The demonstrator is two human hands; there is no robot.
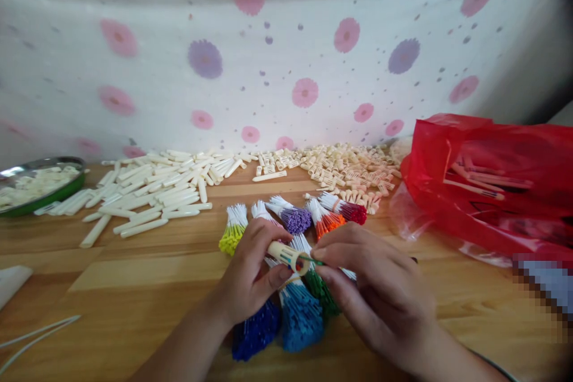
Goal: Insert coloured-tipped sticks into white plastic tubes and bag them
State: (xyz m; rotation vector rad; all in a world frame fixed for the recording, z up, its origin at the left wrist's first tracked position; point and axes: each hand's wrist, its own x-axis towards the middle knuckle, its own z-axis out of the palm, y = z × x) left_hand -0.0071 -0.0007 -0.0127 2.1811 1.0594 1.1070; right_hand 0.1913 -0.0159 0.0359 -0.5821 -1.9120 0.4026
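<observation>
My left hand (257,271) is closed around a short cream slotted pen barrel (281,252), its open end facing right. Small blue and red bits show inside that end. Between thumb and forefinger, my right hand (373,283) pinches a thin green pen refill (313,260) whose far end is at the barrel's opening; how deep it sits I cannot tell. Below and behind the hands lie bundles of refills: dark blue (256,329), light blue (302,319), green (323,292), yellow (231,237), purple (295,219), orange (329,224) and dark red (351,211). A pinkish bundle is partly hidden by my left hand.
Cream pen tubes (152,191) lie heaped at back left, beside a green-rimmed dish (67,187) of small white parts. Slotted barrel pieces (349,170) are piled at back centre. A red plastic bag (492,149) with pens inside stands right. A white cable (42,331) lies front left.
</observation>
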